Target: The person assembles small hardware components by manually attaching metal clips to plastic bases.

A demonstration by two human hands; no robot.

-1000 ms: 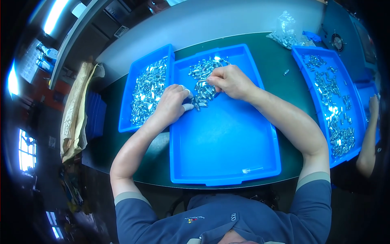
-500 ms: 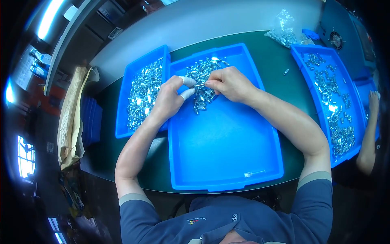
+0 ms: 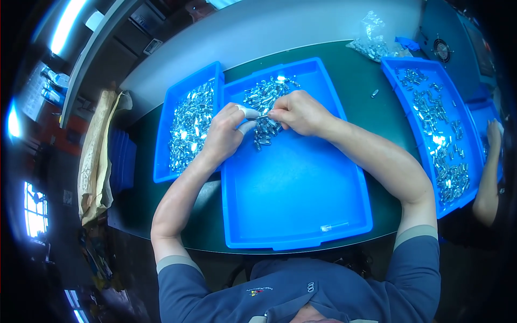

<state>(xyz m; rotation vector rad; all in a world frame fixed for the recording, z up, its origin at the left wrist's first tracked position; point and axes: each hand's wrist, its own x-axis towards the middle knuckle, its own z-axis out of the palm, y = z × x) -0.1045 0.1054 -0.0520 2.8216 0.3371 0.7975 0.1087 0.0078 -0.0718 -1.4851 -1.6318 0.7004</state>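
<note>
Above the far part of a blue tray (image 3: 291, 188), my two hands meet fingertip to fingertip. My left hand (image 3: 223, 129), with white coverings on its thumb and forefinger, pinches a small shiny metal part (image 3: 263, 116). From the other side my right hand (image 3: 302, 112) is closed, its thumb and forefinger at the same part. The part's exact shape is too small to make out. Around and beneath the fingers lies a heap of similar silvery metal parts (image 3: 265, 92). In the tray's near right corner rests a small clear piece with a white end (image 3: 335, 226).
A second blue tray (image 3: 163, 129) full of metal parts adjoins on the left. Another blue tray (image 3: 456, 116) with scattered parts stands right, near another person's hand (image 3: 494, 134). A clear bag (image 3: 371, 40) of parts and one loose part (image 3: 375, 93) lie on the green table (image 3: 353, 75).
My hands stay together at the small part, with only a slight shift of the right fingers. The whole view has shifted a little.
</note>
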